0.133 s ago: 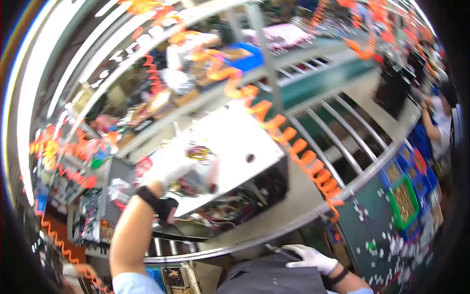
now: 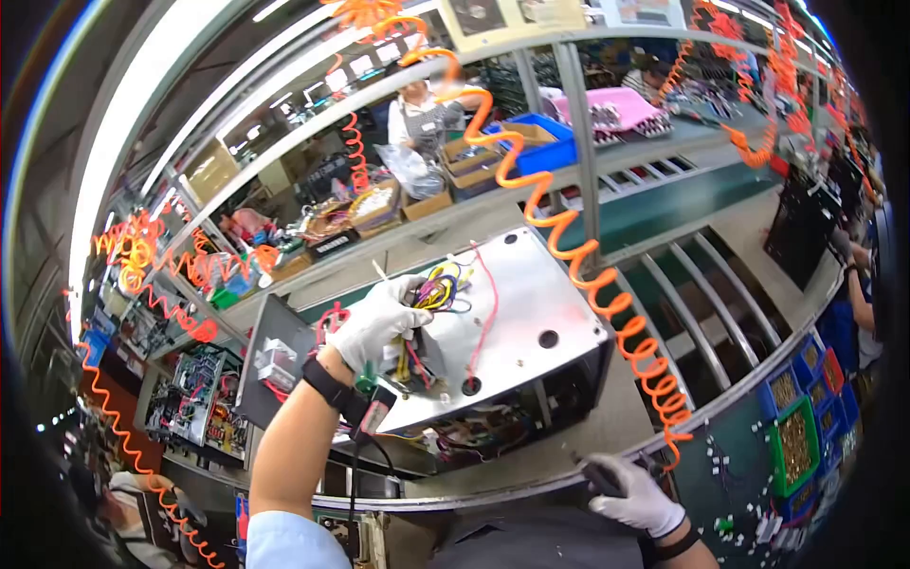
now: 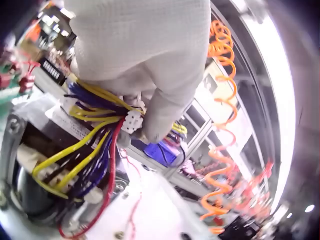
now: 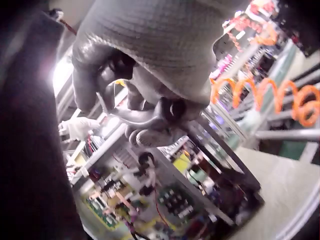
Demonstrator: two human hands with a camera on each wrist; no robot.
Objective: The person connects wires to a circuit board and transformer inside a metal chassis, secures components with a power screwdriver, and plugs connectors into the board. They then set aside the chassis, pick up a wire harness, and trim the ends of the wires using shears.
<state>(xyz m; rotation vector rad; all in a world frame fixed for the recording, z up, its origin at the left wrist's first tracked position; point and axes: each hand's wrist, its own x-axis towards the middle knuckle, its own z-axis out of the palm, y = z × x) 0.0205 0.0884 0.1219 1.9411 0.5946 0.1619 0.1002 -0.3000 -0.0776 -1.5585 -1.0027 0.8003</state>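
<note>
In a white glove, my left hand [image 2: 374, 327] grips a bundle of yellow, blue and black wires [image 2: 441, 289] above a white metal case [image 2: 512, 332]. At its fingertips is a white multi-hole connector [image 3: 133, 121], with a red wire [image 3: 114, 165] curving down from the bundle. The wires run down to an opening in the case top. My right hand [image 2: 645, 498], also gloved, holds a dark-handled hand tool [image 2: 602, 474] near the apron, in front of the case. A curved handle [image 4: 140, 117] shows between its fingers; I cannot tell the tool's kind.
Circuit boards [image 4: 172, 205] show in the case's open side. An orange coiled hose [image 2: 607, 294] hangs just right of the case. Metal rollers [image 2: 682, 313] lie beyond it. A green bin [image 2: 794, 444] of small parts stands at right. A person [image 2: 422, 114] is across the line.
The head view has swung, so the scene sits lower and further right, and it is sharper. The right hand has risen slightly from the apron with the tool. The left hand is still at the wires.
</note>
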